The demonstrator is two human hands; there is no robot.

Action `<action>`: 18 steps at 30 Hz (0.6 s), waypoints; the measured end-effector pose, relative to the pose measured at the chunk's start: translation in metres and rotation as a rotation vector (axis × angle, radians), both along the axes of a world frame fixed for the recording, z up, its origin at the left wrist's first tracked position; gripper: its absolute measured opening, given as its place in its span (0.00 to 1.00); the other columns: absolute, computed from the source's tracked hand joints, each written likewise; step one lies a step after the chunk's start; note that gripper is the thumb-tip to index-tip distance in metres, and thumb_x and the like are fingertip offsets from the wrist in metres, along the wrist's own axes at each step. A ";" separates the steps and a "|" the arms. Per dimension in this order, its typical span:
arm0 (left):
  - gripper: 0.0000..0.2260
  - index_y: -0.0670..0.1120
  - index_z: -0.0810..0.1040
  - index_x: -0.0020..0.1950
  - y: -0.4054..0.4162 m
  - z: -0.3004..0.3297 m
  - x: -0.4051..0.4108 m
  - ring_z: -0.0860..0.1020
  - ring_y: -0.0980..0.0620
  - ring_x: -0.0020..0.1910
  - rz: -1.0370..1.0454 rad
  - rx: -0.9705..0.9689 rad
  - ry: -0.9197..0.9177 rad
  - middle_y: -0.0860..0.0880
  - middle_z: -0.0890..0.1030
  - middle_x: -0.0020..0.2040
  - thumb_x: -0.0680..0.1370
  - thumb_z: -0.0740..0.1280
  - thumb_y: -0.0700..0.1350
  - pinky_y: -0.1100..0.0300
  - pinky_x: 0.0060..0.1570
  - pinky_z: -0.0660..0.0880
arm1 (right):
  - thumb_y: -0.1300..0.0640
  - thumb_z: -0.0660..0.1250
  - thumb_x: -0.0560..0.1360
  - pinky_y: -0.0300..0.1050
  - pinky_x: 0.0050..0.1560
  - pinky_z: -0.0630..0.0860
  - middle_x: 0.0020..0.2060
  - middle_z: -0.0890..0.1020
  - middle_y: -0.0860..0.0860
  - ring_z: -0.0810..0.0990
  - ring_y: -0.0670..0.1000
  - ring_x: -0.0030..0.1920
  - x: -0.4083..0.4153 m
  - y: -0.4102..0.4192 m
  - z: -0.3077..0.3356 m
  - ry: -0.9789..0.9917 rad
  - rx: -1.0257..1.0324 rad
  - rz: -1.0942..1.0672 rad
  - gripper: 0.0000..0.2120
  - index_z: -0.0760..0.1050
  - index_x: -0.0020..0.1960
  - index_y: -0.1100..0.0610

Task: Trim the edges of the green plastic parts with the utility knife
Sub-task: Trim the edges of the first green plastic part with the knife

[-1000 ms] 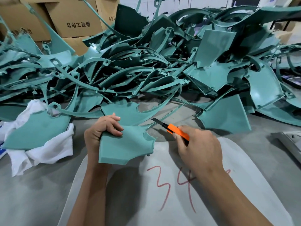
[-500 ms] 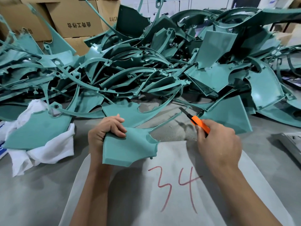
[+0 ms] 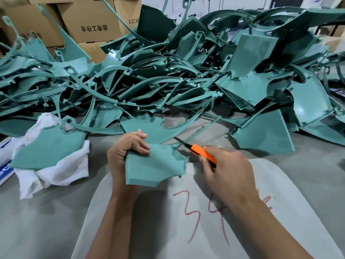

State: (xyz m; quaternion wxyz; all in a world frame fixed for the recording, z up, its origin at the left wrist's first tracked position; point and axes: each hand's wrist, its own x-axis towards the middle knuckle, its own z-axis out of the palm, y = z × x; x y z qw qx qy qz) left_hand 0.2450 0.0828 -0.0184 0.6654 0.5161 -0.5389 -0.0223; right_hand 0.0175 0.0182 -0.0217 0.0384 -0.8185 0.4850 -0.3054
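Note:
My left hand [image 3: 127, 148] grips the top left corner of a flat green plastic part [image 3: 155, 165], holding it over a white board [image 3: 280, 230]. A thin curved arm of that part runs up and to the right from its notched corner. My right hand [image 3: 229, 171] holds an orange utility knife [image 3: 202, 154], its dark blade pointing up-left and lying at the notch where the thin arm meets the flat panel.
A large tangled heap of green plastic parts [image 3: 186, 75] fills the bench behind. A white cloth [image 3: 56, 171] lies left under another green panel [image 3: 48, 146]. Cardboard boxes [image 3: 89, 21] stand at the back left. The white board bears red numbers.
My right hand swung out to the right with the knife, then came back left to the part's notched corner. My left hand kept its grip, shifting the part slightly.

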 end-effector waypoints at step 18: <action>0.08 0.51 0.83 0.30 -0.013 -0.015 0.007 0.81 0.49 0.47 -0.209 -0.138 0.412 0.54 0.83 0.34 0.68 0.73 0.50 0.45 0.61 0.73 | 0.54 0.69 0.82 0.42 0.32 0.66 0.31 0.79 0.50 0.73 0.51 0.32 -0.004 -0.008 -0.004 -0.455 0.401 0.477 0.08 0.82 0.46 0.46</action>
